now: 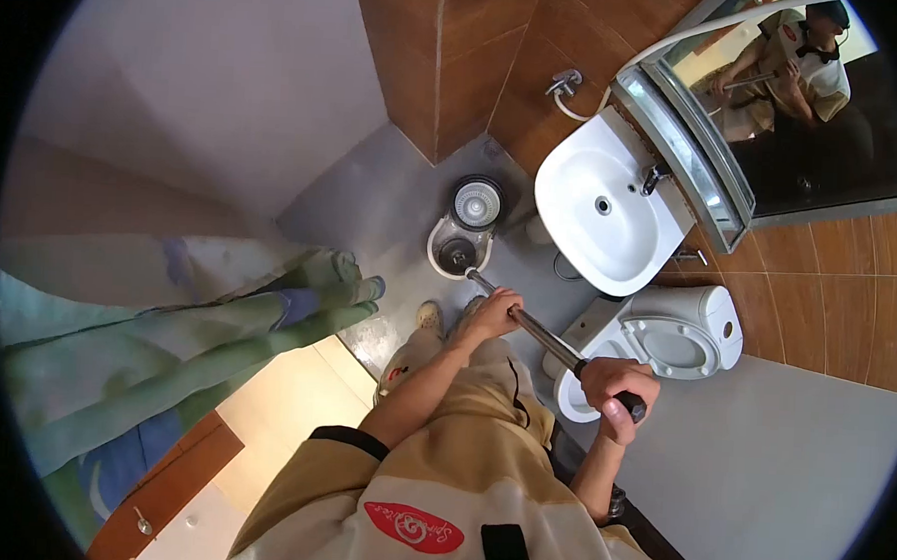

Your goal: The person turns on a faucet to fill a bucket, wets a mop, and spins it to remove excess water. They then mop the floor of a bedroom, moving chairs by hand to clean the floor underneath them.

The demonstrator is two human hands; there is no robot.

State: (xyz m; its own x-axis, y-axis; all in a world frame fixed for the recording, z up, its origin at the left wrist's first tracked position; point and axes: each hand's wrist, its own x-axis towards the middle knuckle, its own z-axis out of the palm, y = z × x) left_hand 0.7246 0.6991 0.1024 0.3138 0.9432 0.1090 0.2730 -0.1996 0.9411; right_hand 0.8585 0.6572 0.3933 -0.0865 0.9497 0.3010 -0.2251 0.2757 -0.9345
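A metal mop handle [538, 334] slants across the middle of the view. My left hand [494, 314] is wrapped round its lower part. My right hand [619, 388] grips the black-ended top of it. The lower end meets the near compartment of a spin mop bucket [433, 241] on the floor. Something dark and round sits in that compartment; I cannot make out the mop head clearly. In the far compartment is a round, ribbed spinner basket [477, 203].
A white washbasin [595, 256] juts from the wall at right, above the bucket's level, with a mirror [816, 106] behind. A toilet [681, 335] stands at right. A green-blue shower curtain [195, 344] hangs at left. A wall tap [565, 82] has a white hose.
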